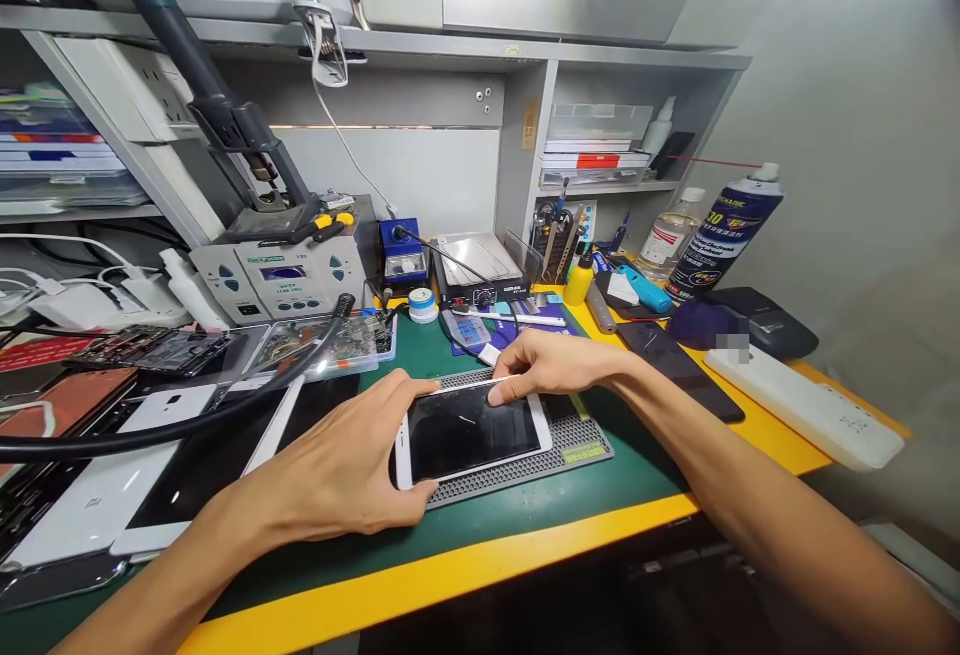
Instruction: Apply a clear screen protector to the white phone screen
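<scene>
A white-framed smartphone (pixel 472 430) with a dark screen lies sideways over a grey perforated mat (pixel 585 435). My left hand (pixel 360 455) grips its left end, thumb on the near edge and fingers on the far one. At the far edge, towards the right, my right hand (pixel 536 365) pinches the phone with the thumb on the glass; its other fingertips are hidden behind. A white cable plug (pixel 489 354) lies just beyond that hand.
Phones and phone parts (pixel 169 445) crowd the left, crossed by a thick black hose (pixel 225 433). Behind stand a grey rework station (pixel 285 280) and a heating plate (pixel 480 265). A spray can (pixel 724 235), a clear bottle (pixel 670 235) and a white phone case (pixel 810 405) are on the right.
</scene>
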### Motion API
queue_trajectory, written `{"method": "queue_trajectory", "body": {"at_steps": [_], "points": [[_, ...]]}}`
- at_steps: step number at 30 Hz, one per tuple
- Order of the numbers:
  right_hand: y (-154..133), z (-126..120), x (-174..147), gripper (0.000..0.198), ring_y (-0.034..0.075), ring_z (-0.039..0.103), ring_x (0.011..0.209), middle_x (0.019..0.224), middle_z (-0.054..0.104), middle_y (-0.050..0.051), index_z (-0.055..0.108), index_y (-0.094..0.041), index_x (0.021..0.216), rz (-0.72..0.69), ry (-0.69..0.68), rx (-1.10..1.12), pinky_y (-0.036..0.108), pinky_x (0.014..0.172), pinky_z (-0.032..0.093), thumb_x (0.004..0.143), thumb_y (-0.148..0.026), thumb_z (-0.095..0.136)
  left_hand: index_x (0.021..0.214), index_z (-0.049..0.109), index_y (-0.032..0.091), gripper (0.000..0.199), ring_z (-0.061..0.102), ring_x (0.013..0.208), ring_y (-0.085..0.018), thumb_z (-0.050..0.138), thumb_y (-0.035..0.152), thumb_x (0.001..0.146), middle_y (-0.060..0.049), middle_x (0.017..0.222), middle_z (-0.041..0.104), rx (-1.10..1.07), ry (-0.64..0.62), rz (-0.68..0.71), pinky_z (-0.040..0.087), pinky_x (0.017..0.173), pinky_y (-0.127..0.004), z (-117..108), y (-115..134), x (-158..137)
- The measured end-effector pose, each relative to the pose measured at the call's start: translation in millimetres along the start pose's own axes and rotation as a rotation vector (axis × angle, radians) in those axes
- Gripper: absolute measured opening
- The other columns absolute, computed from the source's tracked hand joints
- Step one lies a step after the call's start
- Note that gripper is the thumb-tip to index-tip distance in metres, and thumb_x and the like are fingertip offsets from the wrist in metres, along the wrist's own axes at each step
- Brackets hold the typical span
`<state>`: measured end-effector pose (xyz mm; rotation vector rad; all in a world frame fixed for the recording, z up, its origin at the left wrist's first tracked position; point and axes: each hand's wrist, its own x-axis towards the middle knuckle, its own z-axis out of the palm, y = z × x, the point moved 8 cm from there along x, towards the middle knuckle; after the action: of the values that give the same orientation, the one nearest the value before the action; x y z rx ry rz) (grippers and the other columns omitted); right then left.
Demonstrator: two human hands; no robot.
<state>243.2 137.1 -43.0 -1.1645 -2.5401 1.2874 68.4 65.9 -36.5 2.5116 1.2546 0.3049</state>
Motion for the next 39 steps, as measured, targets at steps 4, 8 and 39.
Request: {"method": "queue_trajectory", "body": {"at_steps": [4, 8, 39], "points": [[1, 1, -3, 0.040, 0.012, 0.052, 0.066, 0.078, 0.065, 0.000, 0.074, -0.014, 0.092, -0.033, -0.080, 0.062, 0.023, 0.058, 0.037, 0.082, -0.052, 0.070, 0.136, 0.040, 0.025, 0.068, 0.059, 0.102, -0.025, 0.069, 0.037, 0.076, -0.005, 0.116, 0.054, -0.001, 0.001, 0.006, 0.050, 0.088, -0.035, 0, 0, 0], [4, 2, -5, 0.036, 0.015, 0.061, 0.077, 0.090, 0.071, 0.003, 0.075, -0.014, 0.104, -0.038, -0.137, 0.146, 0.024, 0.069, 0.044, 0.084, -0.044, 0.070, 0.137, 0.041, 0.025, 0.069, 0.059, 0.102, -0.026, 0.069, 0.038, 0.076, -0.006, 0.117, 0.055, -0.007, 0.006, 0.014, 0.050, 0.088, -0.036, -1, 1, 0], [-12, 10, -11, 0.037, 0.012, 0.052, 0.066, 0.078, 0.062, -0.002, 0.068, -0.015, 0.097, -0.019, -0.148, -0.008, 0.022, 0.057, 0.036, 0.080, -0.047, 0.071, 0.136, 0.043, 0.025, 0.070, 0.060, 0.101, -0.027, 0.070, 0.038, 0.074, -0.006, 0.118, 0.056, -0.029, -0.002, 0.018, 0.050, 0.084, -0.036, -1, 3, 0]]}}
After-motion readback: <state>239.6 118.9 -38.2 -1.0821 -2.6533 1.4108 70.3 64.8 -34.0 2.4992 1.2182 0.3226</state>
